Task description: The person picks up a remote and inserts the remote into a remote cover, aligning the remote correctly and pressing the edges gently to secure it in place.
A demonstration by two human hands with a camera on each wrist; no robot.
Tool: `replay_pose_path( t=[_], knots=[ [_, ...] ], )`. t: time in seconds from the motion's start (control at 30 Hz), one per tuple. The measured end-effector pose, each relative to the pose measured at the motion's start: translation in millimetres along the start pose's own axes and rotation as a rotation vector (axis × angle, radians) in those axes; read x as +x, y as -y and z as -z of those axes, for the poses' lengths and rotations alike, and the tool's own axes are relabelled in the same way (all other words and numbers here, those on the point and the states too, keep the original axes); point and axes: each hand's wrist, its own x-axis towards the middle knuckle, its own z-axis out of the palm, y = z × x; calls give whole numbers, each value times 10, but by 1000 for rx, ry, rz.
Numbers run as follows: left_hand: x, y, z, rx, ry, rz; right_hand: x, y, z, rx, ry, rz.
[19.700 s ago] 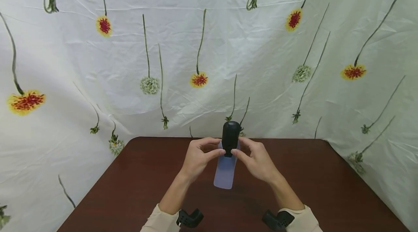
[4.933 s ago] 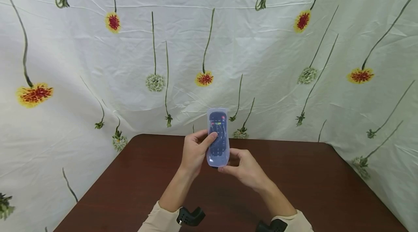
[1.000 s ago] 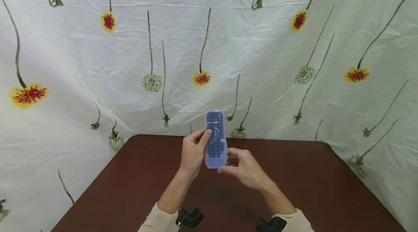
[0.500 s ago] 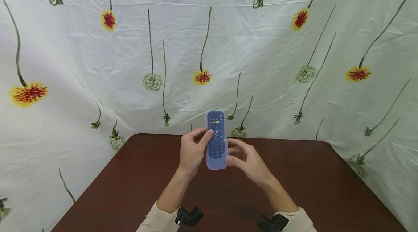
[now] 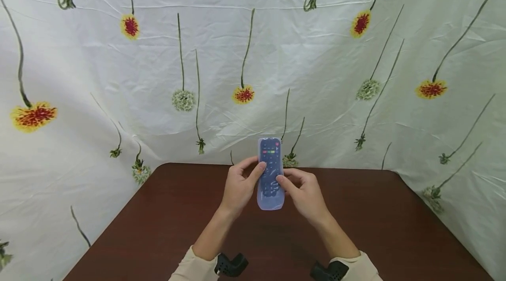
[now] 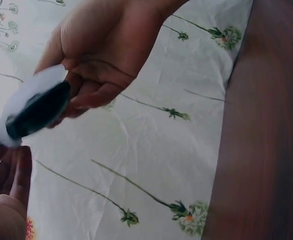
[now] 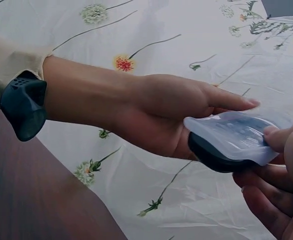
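Note:
A dark remote control [image 5: 270, 158] is held upright above the table, its buttons facing the head camera. Over its face lies a translucent bluish cover [image 5: 270, 203]. My left hand [image 5: 239, 189] pinches the left edge, thumb on the front. On the right edge, my right hand [image 5: 306, 193] grips lower down, thumb also on the front. In the right wrist view the black body of the remote [image 7: 214, 156] shows beneath the cover [image 7: 234, 134]. The left wrist view is blurred, but the bare black back of the remote [image 6: 41, 111] is visible there.
A dark brown table [image 5: 166, 228] lies below the hands. Behind it hangs a white cloth [image 5: 308, 66] printed with flowers. Each wrist wears a black camera, the left camera [image 5: 231, 265] and the right camera [image 5: 329, 271].
Much earlier the remote's black back faced up with the cover hanging partly off. Over the last second my right hand moved up from the lower corner and took the right edge; the remote shifted rightward.

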Motion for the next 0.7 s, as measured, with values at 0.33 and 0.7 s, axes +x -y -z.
replay_pose_path(
  t=[0.33, 0.7],
  knots=[
    [-19, 40, -27, -61, 369, 275, 43, 16, 123, -8, -307, -23],
    [-62, 14, -94, -212, 341, 280, 52, 47, 155, 43, -237, -91]
  ],
)
